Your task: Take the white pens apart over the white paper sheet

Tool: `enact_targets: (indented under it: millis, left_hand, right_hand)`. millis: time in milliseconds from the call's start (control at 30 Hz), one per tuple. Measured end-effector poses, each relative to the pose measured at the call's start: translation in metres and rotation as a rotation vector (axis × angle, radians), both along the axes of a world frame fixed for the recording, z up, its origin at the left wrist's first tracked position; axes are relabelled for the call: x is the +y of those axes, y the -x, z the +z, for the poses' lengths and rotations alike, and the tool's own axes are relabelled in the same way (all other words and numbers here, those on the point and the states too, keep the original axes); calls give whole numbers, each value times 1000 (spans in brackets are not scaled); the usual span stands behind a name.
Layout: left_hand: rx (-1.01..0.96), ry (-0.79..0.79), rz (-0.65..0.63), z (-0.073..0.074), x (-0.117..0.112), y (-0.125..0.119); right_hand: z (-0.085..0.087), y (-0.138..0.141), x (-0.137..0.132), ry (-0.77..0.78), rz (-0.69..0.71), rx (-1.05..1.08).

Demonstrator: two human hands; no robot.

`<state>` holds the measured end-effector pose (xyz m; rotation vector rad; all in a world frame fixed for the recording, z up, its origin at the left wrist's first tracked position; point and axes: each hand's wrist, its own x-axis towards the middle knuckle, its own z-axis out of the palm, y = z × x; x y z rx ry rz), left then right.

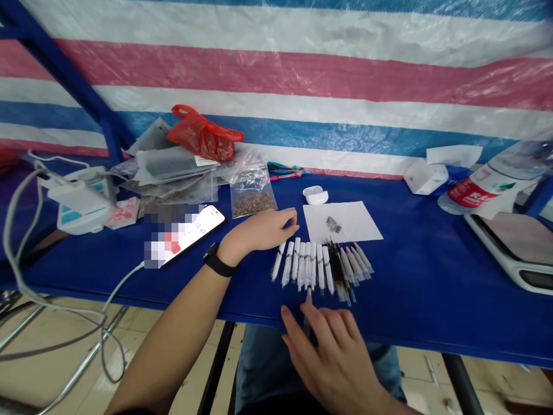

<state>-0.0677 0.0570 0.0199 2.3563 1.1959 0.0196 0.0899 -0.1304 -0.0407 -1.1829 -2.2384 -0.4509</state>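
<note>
My left hand (265, 226), with a black watch at the wrist, is over the table just left of a white paper sheet (363, 222). Its fingers curl in toward the thumb; anything inside them is hidden. Below it lies a row of slim white pen-like tubes (307, 262), each with a clear end. Black slim sticks (339, 268) and greyish-pink tubes (355, 262) continue the row to the right. At the table's front edge my right hand (334, 346) holds a slim pen-like tube (308, 297) between its fingers, its tip pointing at the row. Small grey pieces (333, 225) lie on the paper.
A lit phone (201, 227) on a white cable lies left of my left arm. Behind are a clear bag of brown bits (254, 203), a red plastic bag (203, 135), pens (287, 171) and a white earbud case (315, 196). A bottle (479, 187) and scale (522, 242) stand right.
</note>
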Motion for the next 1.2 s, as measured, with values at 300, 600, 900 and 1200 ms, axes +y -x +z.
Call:
enact_targets:
  millis: [300, 600, 900, 1200]
  left_hand:
    - [0, 55, 9, 5, -3, 0]
    - [-11, 38, -4, -2, 0, 2]
    - [-5, 49, -10, -3, 2, 3]
    - [4, 26, -12, -4, 1, 2]
  right_hand:
    - [-24, -26, -12, -17, 250, -69]
    - [4, -55, -23, -49, -1, 175]
    - [15, -64, 21, -177, -198, 161]
    - [8, -60, 23, -81, -184, 192]
